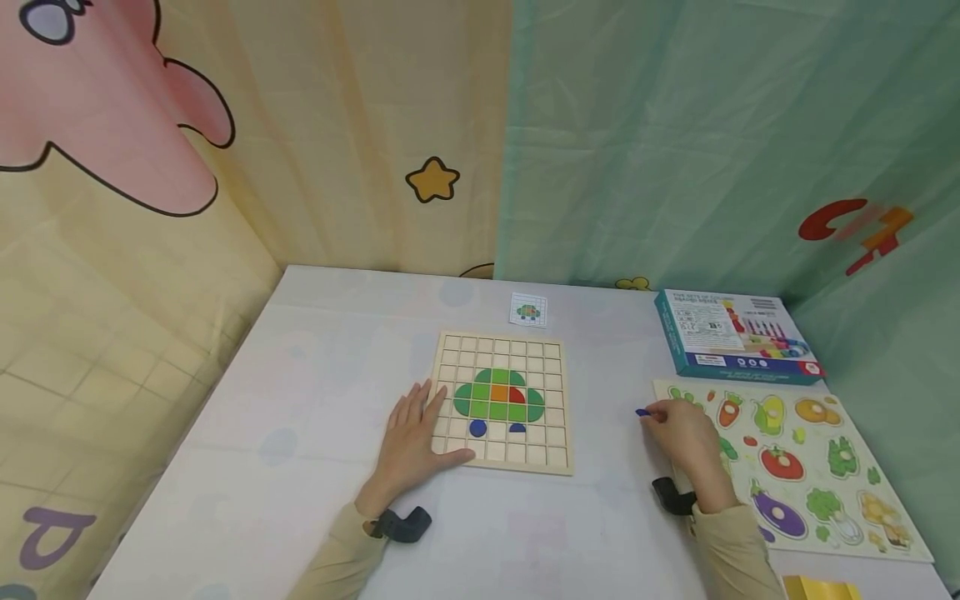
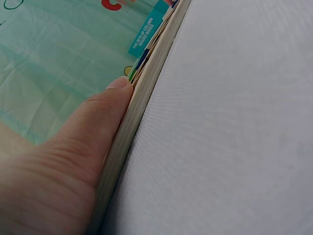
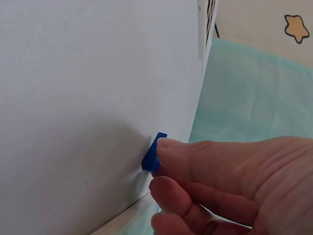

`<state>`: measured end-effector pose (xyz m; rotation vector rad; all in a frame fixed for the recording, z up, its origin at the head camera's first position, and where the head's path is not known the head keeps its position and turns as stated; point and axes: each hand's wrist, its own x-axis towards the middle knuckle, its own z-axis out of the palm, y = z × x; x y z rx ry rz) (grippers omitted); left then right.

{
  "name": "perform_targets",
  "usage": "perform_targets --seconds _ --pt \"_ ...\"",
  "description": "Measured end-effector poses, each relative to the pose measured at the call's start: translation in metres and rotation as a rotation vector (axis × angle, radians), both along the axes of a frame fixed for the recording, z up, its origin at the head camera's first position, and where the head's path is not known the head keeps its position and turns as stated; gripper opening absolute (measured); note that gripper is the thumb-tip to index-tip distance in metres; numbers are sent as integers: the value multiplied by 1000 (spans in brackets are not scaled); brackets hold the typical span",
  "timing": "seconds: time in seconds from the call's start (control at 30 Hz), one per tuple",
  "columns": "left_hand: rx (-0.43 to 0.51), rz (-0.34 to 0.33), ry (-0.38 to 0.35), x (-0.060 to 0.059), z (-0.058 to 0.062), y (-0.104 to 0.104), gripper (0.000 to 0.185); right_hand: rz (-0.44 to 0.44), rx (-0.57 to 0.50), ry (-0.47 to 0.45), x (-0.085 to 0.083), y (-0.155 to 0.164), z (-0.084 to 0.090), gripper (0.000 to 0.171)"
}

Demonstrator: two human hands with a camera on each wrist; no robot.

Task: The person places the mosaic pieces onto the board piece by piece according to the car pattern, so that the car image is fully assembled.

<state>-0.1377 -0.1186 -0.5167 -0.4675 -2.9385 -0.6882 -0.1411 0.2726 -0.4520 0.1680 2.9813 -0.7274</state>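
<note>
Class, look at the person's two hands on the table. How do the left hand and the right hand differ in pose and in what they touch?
The left hand lies flat with straight fingers on the edge of the grid board; the right hand has curled fingers. The left hand holds nothing, while the right hand pinches a small blue piece. The left hand is on the board; the right hand is beside the vegetable puzzle, off the board. Both wear a dark wrist strap and rest on the table.

A children's play corner: cartoon-printed curtains (image 1: 247, 167) in cream and mint hang behind a pale worktop (image 1: 300, 400). On it, a wooden grid puzzle (image 1: 501, 400) at centre, a vegetable peg puzzle (image 1: 795, 467) at 4 o'clock, a toy box (image 1: 731, 337) at 2 o'clock.
</note>
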Motion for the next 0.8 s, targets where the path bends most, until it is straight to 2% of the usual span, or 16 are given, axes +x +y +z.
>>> perform_targets --seconds 0.2,0.4,0.53,0.8 --pt "5 -3 8 1 0 -1 107 -5 8 21 1 -5 -3 22" --pt "9 -5 19 1 0 0 107 40 -4 57 1 -7 -5 16" --pt "9 -6 6 1 0 0 107 67 -13 33 3 -8 -4 14" --pt "10 -1 27 1 -1 0 107 93 -32 -9 5 -9 -2 10"
